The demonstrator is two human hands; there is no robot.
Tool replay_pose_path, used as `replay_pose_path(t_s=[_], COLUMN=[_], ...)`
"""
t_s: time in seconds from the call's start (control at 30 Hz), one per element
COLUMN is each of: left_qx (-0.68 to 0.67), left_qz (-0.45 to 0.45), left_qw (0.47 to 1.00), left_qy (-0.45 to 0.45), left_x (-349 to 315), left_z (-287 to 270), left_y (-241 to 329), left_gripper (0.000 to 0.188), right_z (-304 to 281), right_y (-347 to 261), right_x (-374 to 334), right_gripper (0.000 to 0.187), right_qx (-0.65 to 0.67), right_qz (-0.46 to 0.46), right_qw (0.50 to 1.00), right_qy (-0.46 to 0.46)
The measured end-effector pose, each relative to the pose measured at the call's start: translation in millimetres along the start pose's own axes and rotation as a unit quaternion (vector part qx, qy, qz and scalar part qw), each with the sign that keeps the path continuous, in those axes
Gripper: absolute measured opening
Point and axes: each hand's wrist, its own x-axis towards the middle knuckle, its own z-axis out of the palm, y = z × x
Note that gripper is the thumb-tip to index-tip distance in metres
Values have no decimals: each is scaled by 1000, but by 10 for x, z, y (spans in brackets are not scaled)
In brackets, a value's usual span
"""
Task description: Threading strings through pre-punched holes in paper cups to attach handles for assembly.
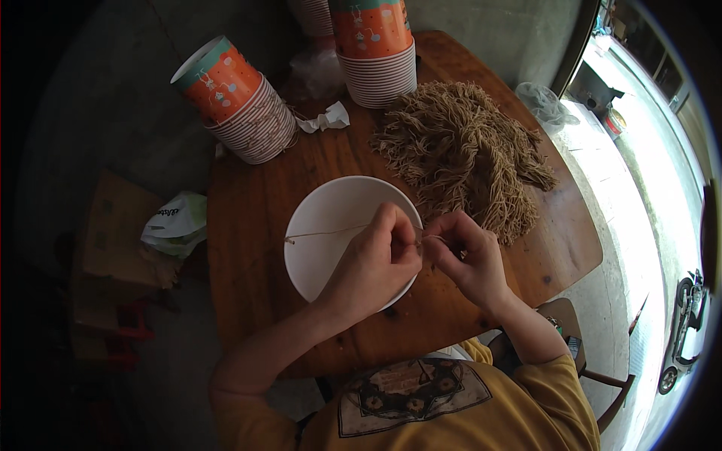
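Note:
A white paper bucket [307, 267] stands on the wooden table in front of me, its round mouth facing up. A thin tan cord [331, 231] runs across the mouth from a knot at the left rim to my fingers at the right rim. Over the bucket's right side, my left hand [378, 259] pinches the cord between thumb and bent fingers. Just outside that rim, my right hand [472, 255] pinches the cord's end, close to the left fingertips. A large heap of tan cords [474, 150] lies beyond my right hand.
A leaning stack of orange-and-white paper buckets [233, 98] has cords hanging on its side. Another stack [376, 60] stands behind the bucket. Crumpled white paper [329, 119] lies between them. Right of the table is a wooden chair [609, 387]; a cardboard box [113, 225] sits left.

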Motion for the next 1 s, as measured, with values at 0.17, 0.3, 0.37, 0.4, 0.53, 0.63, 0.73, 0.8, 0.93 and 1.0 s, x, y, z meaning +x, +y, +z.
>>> replay_pose_path(t_s=[0.17,0.3,0.37,0.4,0.53,0.63,0.73,0.8,0.93,1.0], left_qx=[-21,17,23,4,-61,-119,-132,-138,-143,-138], left_qz=[-9,-14,-10,-29,-66,-83,-71,-63,-58,-59], left_qw=[1000,1000,1000,1000,995,988,988,988,988,988], left_qy=[5,5,7,-2,-49,-48,-23,-21,-22,-22], left_x=[16,18,20,19,25,27,21,21,30,34], left_z=[9,-31,-40,-51,-83,-52,-23,-7,3,2], left_y=[-36,19,46,53,70,1,-52,-63,-44,-47], left_gripper=[14,8,7,6,6,10,10,11,11,11], right_z=[12,21,21,22,20,17,55,45,36,34], right_y=[29,25,21,21,30,26,36,83,91,73], right_x=[-7,-12,-14,-14,-11,-17,-13,-21,-20,-23], right_gripper=[12,12,11,11,12,14,15,15,16,16], right_qx=[17,14,15,22,28,23,56,42,15,10], right_qz=[9,-1,-4,-4,-6,-12,-11,-10,-40,-38], right_qw=[1000,1000,1000,1000,1000,1000,998,999,999,999], right_qy=[-2,-1,-3,-3,-3,-4,10,11,17,17])
